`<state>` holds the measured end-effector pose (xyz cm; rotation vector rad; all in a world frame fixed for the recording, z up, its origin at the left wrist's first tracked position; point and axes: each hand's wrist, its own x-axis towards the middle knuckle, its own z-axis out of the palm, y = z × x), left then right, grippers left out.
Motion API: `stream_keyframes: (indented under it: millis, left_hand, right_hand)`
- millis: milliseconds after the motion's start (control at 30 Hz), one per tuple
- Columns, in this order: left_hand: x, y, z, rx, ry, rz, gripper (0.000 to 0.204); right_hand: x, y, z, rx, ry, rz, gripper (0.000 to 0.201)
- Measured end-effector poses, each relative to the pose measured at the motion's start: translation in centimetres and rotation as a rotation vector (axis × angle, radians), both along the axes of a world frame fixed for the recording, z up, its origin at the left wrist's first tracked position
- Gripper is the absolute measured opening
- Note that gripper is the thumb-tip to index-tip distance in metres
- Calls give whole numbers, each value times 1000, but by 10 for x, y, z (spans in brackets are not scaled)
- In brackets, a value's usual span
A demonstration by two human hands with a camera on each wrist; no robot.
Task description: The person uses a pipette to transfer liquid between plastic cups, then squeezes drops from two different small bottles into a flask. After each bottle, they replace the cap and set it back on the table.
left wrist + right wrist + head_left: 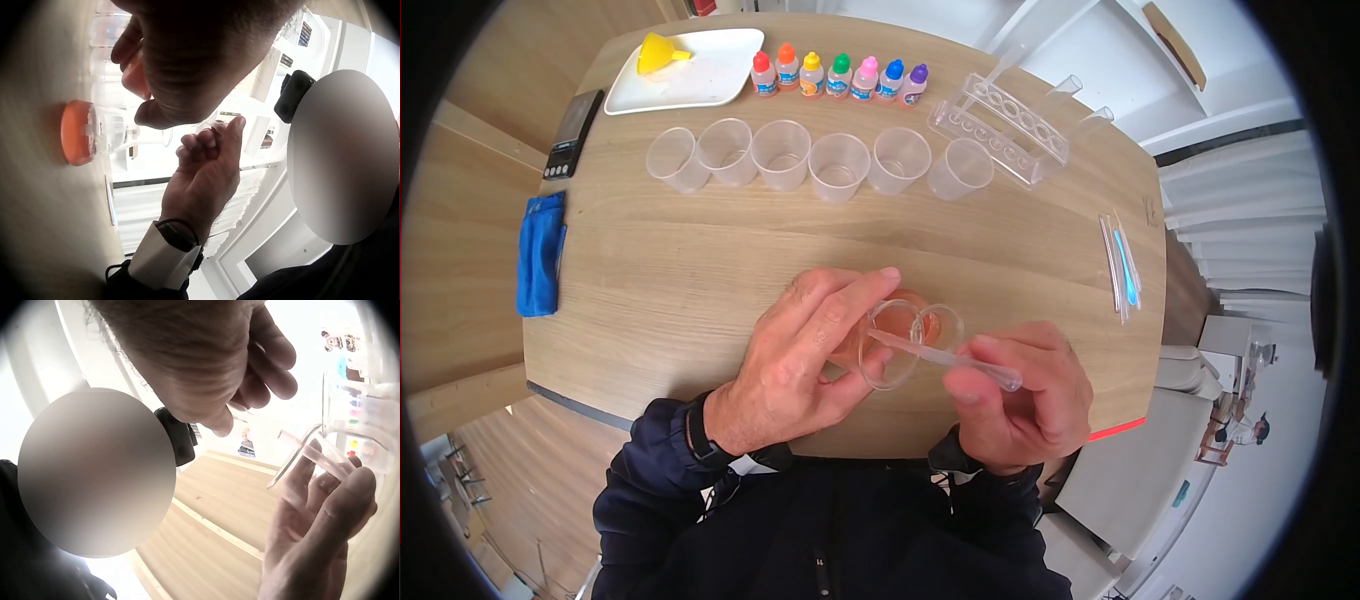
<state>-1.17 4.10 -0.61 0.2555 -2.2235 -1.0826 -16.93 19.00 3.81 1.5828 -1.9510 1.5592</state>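
My left hand [785, 365] grips a clear cup-like vessel [863, 350] of orange-red liquid, its wide rim facing up at the camera. In the left wrist view that liquid [135, 78] shows between fingers and thumb. Fingers of my right hand [1035, 395] pinch a translucent plastic dropper [945, 356] by its bulb end, and the stem reaches across the rim into the vessel's mouth. Just behind, a clear flask with a narrow neck [112, 131] and orange liquid [78, 134] at its base stands on the table.
Several clear plastic cups [838, 165] form a row beyond my hands. Behind them stand dropper bottles with coloured caps [811, 78], a white tray [725, 75] with a yellow funnel [658, 54], and a test tube rack [1005, 130]. A scale [572, 135], blue cloth [541, 255] and wrapped droppers [1122, 265] lie at the sides.
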Motion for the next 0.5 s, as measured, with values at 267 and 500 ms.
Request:
stream_keyframes:
  millis: [267, 500]
  left_hand:
    - [0, 0, 0, -4, -1, -1, 71]
    - [1, 0, 0, -2, -5, -1, 71]
  right_hand:
    - [-3, 1, 1, 3, -9, 29, 50]
    - [-4, 5, 3, 37, -41, 66, 53]
